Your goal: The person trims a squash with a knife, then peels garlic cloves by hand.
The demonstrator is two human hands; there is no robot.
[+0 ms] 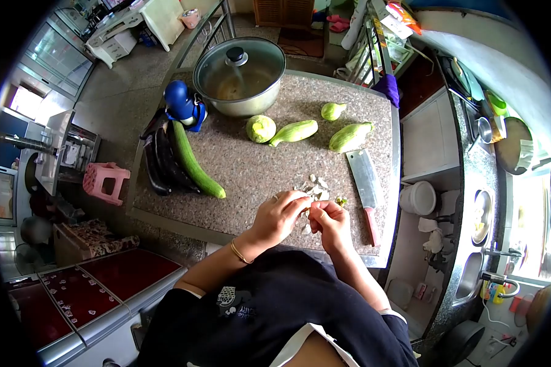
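My left hand point(280, 218) and my right hand point(329, 224) meet over the near side of the stone-topped table point(239, 171). Both are closed, fingertips pinched together around something too small to make out. Pale, papery flakes point(313, 184) that look like garlic skins lie just beyond my fingers. Beside them is a small green scrap point(341, 200). To the right of my right hand rests a cleaver point(364, 180), its reddish handle toward me. Farther back lie a round green squash point(261, 128), a longer one point(294, 132), a small one point(333, 111) and a pale green one point(351, 137).
A lidded pot point(240, 79) stands at the back left of the table, with a blue bottle point(179, 101) beside it. Dark eggplants point(160, 160) and a long green gourd point(193, 160) lie at the left. A counter with a sink point(469, 280) runs along the right.
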